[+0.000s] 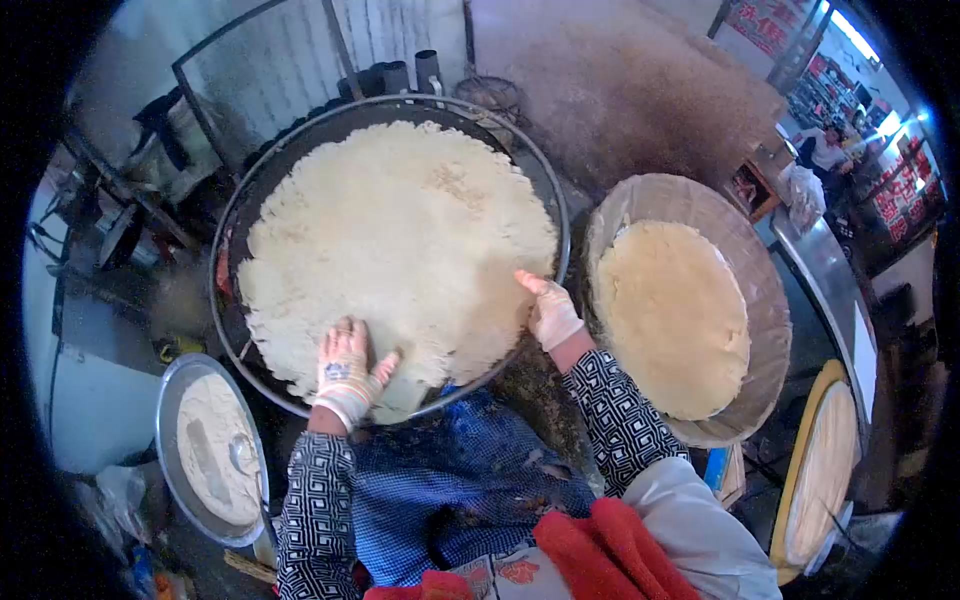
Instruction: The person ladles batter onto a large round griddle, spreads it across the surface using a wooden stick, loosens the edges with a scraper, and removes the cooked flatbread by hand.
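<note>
A huge, pale, ragged-edged flatbread (390, 230) covers most of a round dark griddle pan (562, 215) in front of me. My left hand (347, 372), in a thin glove with bare-looking fingertips, lies with fingers spread on the bread's near edge. Beside its thumb is a smooth pale patch whose kind I cannot make out. At the bread's right edge, near the pan rim, my right hand (552, 314) is gloved too. Its pointing finger stretches toward the bread, while the other fingers are partly hidden. Neither hand visibly grips anything.
To the right, a cloth-lined round basket (765, 320) holds another flatbread (675, 320). A metal bowl of flour or batter (165, 430) with a ladle stands at lower left. A round wooden board (825, 470) leans at far right. In the background sits a person (828, 150).
</note>
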A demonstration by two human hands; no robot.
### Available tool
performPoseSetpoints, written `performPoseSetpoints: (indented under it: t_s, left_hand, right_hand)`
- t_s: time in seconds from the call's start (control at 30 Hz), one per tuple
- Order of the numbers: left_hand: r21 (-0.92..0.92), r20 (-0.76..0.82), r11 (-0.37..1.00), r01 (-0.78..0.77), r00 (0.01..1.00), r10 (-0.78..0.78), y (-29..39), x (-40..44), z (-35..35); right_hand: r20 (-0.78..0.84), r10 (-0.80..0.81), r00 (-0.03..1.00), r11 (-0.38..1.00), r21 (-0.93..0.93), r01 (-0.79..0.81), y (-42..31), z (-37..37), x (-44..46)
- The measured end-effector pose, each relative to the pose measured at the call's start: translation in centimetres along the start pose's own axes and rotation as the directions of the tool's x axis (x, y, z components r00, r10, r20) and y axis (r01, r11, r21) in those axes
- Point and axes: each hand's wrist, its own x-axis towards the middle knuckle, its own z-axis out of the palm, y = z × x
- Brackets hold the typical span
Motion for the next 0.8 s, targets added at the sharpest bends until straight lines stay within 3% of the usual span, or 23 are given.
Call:
performPoseSetpoints:
  t_s: [0.03,0.07,0.1,0.13,0.23,0.3,0.33,0.4,0.43,0.47,0.5,0.53,0.57,0.63,0.7,0.77,0.8]
  left_hand:
    - [-0.026,0.035,0.999,-0.022,0.999,0.023,0.8,-0.9,-0.3]
    - [-0.081,-0.014,0.995,-0.057,0.998,0.056,1.4,-1.8,-0.4]
    - [-0.136,-0.062,0.987,-0.092,0.995,0.084,1.8,-2.7,-0.6]
    - [-0.188,-0.116,0.974,-0.128,0.987,0.108,1.8,-3.6,-0.7]
    - [-0.304,-0.397,0.932,-0.195,0.916,0.062,1.0,-5.9,-1.5]
    - [-0.249,-0.559,0.949,-0.192,0.829,0.021,-0.9,-7.1,-0.2]
    - [-0.236,-0.557,0.961,-0.143,0.830,-0.013,-1.7,-7.6,0.5]
    - [-0.166,-0.407,0.985,-0.039,0.913,-0.033,-4.0,-8.8,2.9]
    - [-0.066,-0.284,0.998,0.005,0.959,-0.023,-4.8,-9.5,4.4]
    - [0.104,-0.224,0.993,-0.051,0.972,0.073,-5.4,-10.0,5.6]
    - [0.268,-0.150,0.956,-0.120,0.975,0.164,-5.8,-10.2,6.5]
    - [0.207,-0.127,0.972,-0.109,0.982,0.138,-5.9,-9.9,6.9]
    - [0.150,-0.105,0.984,-0.096,0.988,0.112,-6.0,-9.7,7.2]
    - [0.141,-0.055,0.986,-0.090,0.994,0.098,-5.7,-9.5,6.6]
    - [0.180,-0.084,0.975,-0.131,0.985,0.148,-6.5,-9.7,7.2]
    - [0.155,0.000,0.985,-0.070,0.997,0.071,-6.3,-9.7,6.8]
    - [0.139,0.004,0.987,-0.085,0.996,0.085,-6.4,-9.8,6.7]
  right_hand:
    - [0.019,-0.023,1.000,1.000,0.020,0.022,0.7,-0.6,0.9]
    - [-0.003,-0.175,0.985,0.984,-0.031,0.175,0.6,-0.9,1.2]
    - [-0.044,-0.040,0.998,0.998,0.050,0.042,-0.2,-2.0,1.3]
    - [0.003,-0.267,0.964,0.923,-0.285,0.257,-2.3,-1.6,-1.6]
    - [0.191,-0.529,0.827,0.724,-0.407,0.557,-7.5,-8.0,-0.7]
    - [0.166,-0.295,0.941,0.916,-0.231,0.328,-16.0,-11.6,-0.9]
    - [0.155,-0.273,0.950,0.868,-0.387,0.312,-20.9,-15.0,0.3]
    - [0.167,-0.572,0.803,0.536,-0.665,0.520,-31.1,-18.9,-1.4]
    - [0.414,-0.524,0.744,0.056,-0.855,0.516,-36.2,-18.5,-3.2]
    - [0.649,-0.432,0.626,-0.764,-0.632,0.129,-41.3,-17.9,-5.0]
    - [0.823,-0.316,0.472,-0.948,-0.262,-0.179,-46.4,-17.4,-6.8]
    - [0.606,-0.558,0.567,-0.779,-0.618,-0.106,-46.9,-13.3,-10.4]
    - [0.319,-0.736,0.598,-0.470,-0.875,-0.112,-47.4,-9.0,-14.1]
    - [0.371,-0.734,0.568,-0.499,-0.863,-0.080,-46.5,-5.1,-16.8]
    - [0.496,-0.628,0.600,-0.667,-0.740,-0.086,-43.4,-4.9,-17.4]
    - [0.680,-0.436,0.590,-0.838,-0.545,0.009,-38.4,-8.1,-16.2]
    - [0.666,-0.402,0.629,-0.736,-0.644,0.211,-35.4,-11.1,-14.4]
